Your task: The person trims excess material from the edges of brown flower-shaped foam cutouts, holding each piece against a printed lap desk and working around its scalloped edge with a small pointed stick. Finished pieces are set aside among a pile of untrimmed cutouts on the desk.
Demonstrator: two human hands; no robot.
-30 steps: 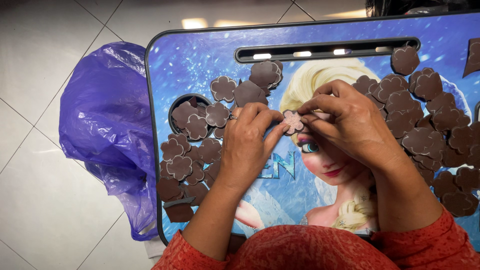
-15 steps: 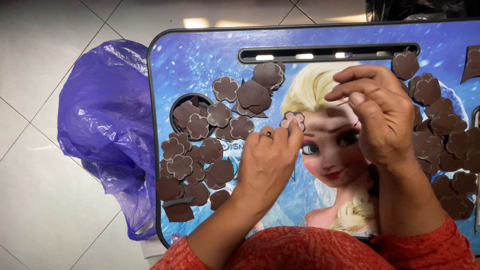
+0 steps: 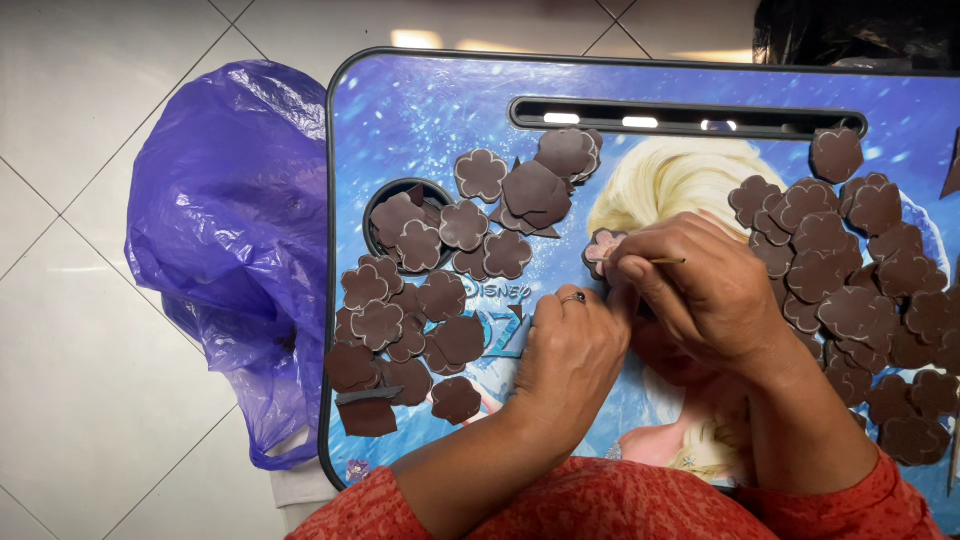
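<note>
My right hand (image 3: 715,300) pinches a thin stick (image 3: 655,261); my left hand (image 3: 570,350) pins the light, floppy flower cutout (image 3: 603,247) by its edge.

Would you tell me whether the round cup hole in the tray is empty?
Not empty: the round cup hole holds several brown flower-shaped pieces lying inside it.

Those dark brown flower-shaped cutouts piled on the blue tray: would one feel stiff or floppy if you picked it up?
The brown flower cutouts look thin and flat, so probably light and slightly bendy. They lie overlapping in loose heaps on the tray, so a push would likely slide them, not roll them.
</note>
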